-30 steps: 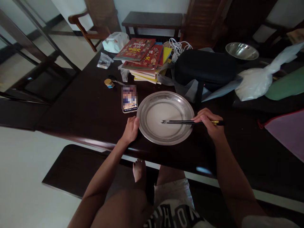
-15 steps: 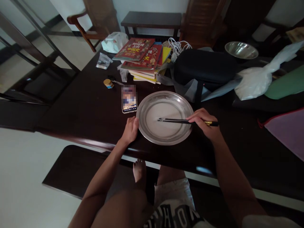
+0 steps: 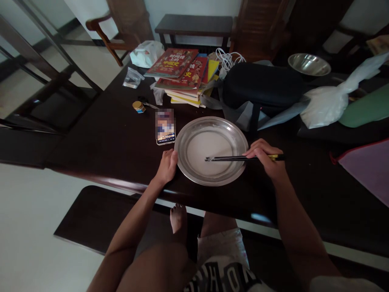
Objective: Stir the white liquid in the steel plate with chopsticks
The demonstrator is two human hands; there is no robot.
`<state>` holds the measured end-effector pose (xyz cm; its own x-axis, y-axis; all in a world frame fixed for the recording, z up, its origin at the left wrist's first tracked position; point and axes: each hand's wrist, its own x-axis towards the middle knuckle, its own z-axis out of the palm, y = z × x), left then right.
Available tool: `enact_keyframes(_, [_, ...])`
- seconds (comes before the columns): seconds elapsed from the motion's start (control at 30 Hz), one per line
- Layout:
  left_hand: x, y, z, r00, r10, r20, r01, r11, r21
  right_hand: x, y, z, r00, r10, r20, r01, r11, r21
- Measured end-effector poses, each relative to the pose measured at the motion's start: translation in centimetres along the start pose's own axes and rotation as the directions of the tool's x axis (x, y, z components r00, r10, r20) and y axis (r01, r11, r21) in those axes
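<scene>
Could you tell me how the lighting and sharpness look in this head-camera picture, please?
Head view: dim overall, the dark table nearly swallows detail; the metal plate catches pale glare; the phone screen is pixel-blurred; straight edges bow near the frame borders; the right hand and chopsticks look reasonably sharp.

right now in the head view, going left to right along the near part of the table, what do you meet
small jar → phone → left hand → steel plate → chopsticks → right hand → purple cloth

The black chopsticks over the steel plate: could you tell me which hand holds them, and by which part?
The right hand grips the black chopsticks near their gold-banded rear end; the left hand only rests against the round steel plate's rim.
</scene>
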<state>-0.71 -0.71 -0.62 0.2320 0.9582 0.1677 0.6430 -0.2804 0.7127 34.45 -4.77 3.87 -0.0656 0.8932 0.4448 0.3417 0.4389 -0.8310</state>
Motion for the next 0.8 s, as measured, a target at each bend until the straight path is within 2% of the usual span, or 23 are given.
enact_keyframes(0.1, [0.00,-0.07,0.01,1.000,-0.002,0.006,0.003,1.000,-0.003,0.00,-0.10,0.06,0.999,-0.013,0.031,0.014,0.999,-0.032])
enact_keyframes(0.23, [-0.02,-0.24,0.02,1.000,-0.005,0.004,0.005,1.000,-0.004,-0.03,-0.02,0.00,1.000,-0.019,-0.023,0.019,1.000,-0.013])
enact_keyframes(0.4, [-0.05,-0.24,0.00,1.000,0.002,0.018,-0.002,1.000,0.009,-0.04,0.01,0.11,0.999,-0.015,0.045,0.017,1.000,-0.024])
enact_keyframes(0.57, [-0.07,-0.20,-0.06,1.000,-0.003,0.019,0.002,1.000,0.019,-0.04,0.03,0.09,1.000,-0.012,-0.001,0.012,1.000,0.001])
enact_keyframes(0.7, [-0.07,-0.24,-0.03,1.000,0.001,0.015,-0.001,1.000,0.021,-0.01,0.10,0.07,0.998,-0.037,0.052,0.038,0.999,-0.018])
enact_keyframes(0.8, [-0.08,-0.27,0.02,1.000,0.005,0.010,-0.005,1.000,0.020,-0.05,0.19,0.01,0.999,-0.044,0.014,0.045,0.999,-0.025])
